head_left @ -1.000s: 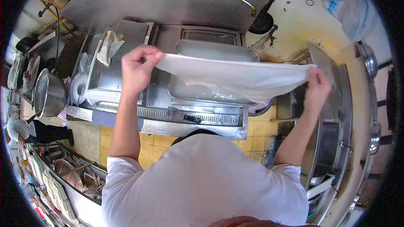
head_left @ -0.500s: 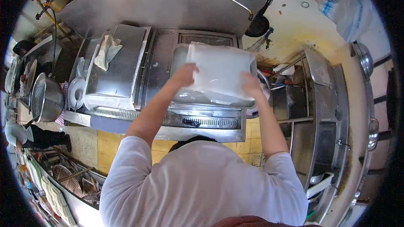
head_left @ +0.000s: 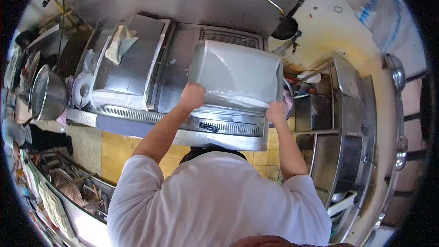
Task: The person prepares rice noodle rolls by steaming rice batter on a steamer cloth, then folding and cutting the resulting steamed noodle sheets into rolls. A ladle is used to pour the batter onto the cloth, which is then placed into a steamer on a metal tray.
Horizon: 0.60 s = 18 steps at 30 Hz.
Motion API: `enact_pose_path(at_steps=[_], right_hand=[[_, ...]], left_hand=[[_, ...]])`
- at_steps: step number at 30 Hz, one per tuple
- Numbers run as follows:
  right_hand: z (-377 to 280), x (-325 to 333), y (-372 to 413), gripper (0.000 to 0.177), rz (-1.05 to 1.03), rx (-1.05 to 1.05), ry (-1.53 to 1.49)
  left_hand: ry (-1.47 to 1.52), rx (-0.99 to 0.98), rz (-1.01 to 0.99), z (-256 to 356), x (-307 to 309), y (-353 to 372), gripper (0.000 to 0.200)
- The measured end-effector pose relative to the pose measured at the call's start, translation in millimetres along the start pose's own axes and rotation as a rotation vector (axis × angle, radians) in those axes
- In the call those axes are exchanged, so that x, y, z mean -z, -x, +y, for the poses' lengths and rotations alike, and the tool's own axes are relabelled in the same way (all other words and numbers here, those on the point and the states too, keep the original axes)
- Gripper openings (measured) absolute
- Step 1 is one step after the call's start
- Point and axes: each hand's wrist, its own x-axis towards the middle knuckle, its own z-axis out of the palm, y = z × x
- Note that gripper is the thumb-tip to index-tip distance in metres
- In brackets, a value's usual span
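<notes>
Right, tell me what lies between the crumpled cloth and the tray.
In the head view: the rest of the metal panel under the cloth, then metal worktop, up to the tray.

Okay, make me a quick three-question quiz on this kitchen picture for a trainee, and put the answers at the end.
1. Multiple choice: what lies on the metal surface left of the tray?
A) a crumpled cloth
B) a ladle
C) an egg carton
2. True or false: the person's left hand is at the tray's far edge.
3. Fill in the blank: the dark pan shows beyond the tray, toward its ____ side.

Key:
1. A
2. False; it is at the near left corner, with the right hand at the near right corner.
3. right
</notes>
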Motion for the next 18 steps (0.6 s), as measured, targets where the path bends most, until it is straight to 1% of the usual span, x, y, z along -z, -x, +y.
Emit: enact_pose_path(at_steps=[1, 2, 3, 4, 5, 6, 7, 8, 9, 10, 11, 12, 13, 14, 15, 16, 17, 18], right_hand=[[-9.3, 12.0, 7.5, 0.022, 0.001, 0.024, 0.0], [-18.2, 23.9, 17.6, 0.023, 0.111, 0.06, -0.114], [-27.4, 30.7, 25.3, 0.025, 0.219, 0.1, -0.231], [-34.6, 25.3, 30.7, 0.025, 0.217, 0.135, -0.236], [-42.6, 18.2, 35.7, 0.024, 0.19, 0.18, -0.396], [-53.0, 12.6, 37.5, 0.023, 0.154, 0.227, -0.562], [-66.1, 9.2, 38.7, 0.023, 0.139, 0.271, -0.581], [-80.3, 5.8, 40.2, 0.024, 0.125, 0.372, -0.628], [-94.2, 1.6, 41.8, 0.025, 0.108, 0.473, -0.676], [-108.8, -6.6, 40.2, 0.026, 0.185, 0.517, -0.695], [-121.9, -5.3, 38.1, 0.026, 0.155, 0.568, -0.716], [-135.7, 1.9, 34.8, 0.027, 0.11, 0.554, -0.631], [-150.6, 9.2, 32.1, 0.028, 0.07, 0.546, -0.543], [-163.2, 14.7, 26.6, 0.027, 0.092, 0.611, -0.586], [-175.8, 9.8, 13.0, 0.027, 0.041, 0.701, -0.589], [-190.3, 10.5, 6.7, 0.025, 0.024, 0.692, -0.63], [-203.0, 11.7, 1.7, 0.024, 0.008, 0.677, -0.663], [-211.9, 7.7, -8.4, 0.024, -0.003, 0.731, -0.656]], left_hand=[[-0.005, 0.039, -0.028, 6.5, 7.4, 8.4, 0.018], [-0.007, 0.064, -0.026, 13.1, 13.5, 18.8, 0.018], [0.146, 0.147, 0.114, 20.5, 18.2, 30.6, 0.015], [0.293, 0.234, 0.258, 27.0, 18.9, 43.6, 0.013], [0.281, 0.272, 0.266, 31.2, 18.4, 56.6, 0.013], [0.363, 0.311, 0.364, 33.2, 17.7, 71.2, 0.01], [0.437, 0.351, 0.462, 36.0, 19.2, 89.1, 0.01], [0.467, 0.385, 0.516, 40.5, 20.5, 108.9, 0.012], [0.436, 0.433, 0.519, 40.3, 15.6, 130.8, 0.012], [0.489, 0.482, 0.511, 39.5, 4.1, 154.7, 0.013], [0.546, 0.537, 0.507, 44.3, -3.6, 180.9, 0.014], [0.487, 0.646, 0.475, 55.6, -5.0, 209.9, 0.017], [0.46, 0.71, 0.483, 66.2, -6.4, 238.3, 0.017], [0.481, 0.833, 0.454, 76.7, -8.7, 266.2, 0.021], [0.508, 0.952, 0.432, 87.2, -12.0, 292.0, 0.025], [0.461, 1.034, 0.445, 96.9, -22.4, 320.5, 0.032], [0.449, 1.087, 0.472, 105.7, -30.0, 348.8, 0.032], [0.453, 1.19, 0.438, 114.7, -38.0, 376.3, 0.033]])
